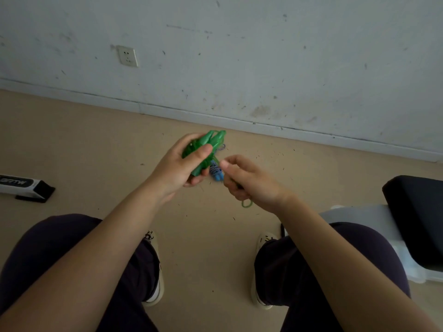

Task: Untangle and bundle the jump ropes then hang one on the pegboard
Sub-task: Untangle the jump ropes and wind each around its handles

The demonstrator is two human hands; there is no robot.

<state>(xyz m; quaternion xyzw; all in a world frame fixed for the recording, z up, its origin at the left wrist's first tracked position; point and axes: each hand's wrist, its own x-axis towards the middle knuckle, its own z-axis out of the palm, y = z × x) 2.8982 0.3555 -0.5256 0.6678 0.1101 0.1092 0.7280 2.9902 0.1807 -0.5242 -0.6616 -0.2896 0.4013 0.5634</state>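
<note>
My left hand (184, 164) grips the two green handles (211, 141) of a green jump rope, held side by side above the floor. My right hand (247, 179) is closed around the green cord; a small loop of the cord (247, 203) pokes out below the fist. Between the hands shows a blue handle tip (218, 176) with a blue-and-white braided rope (215, 167) of a second jump rope, partly hidden by my fingers. No pegboard is in view.
I sit facing a scuffed white wall with a socket (127, 56). A black-and-white box (24, 186) lies on the beige floor at the left. A black cushion on a white stand (417, 224) is at the right. My knees and shoes fill the bottom.
</note>
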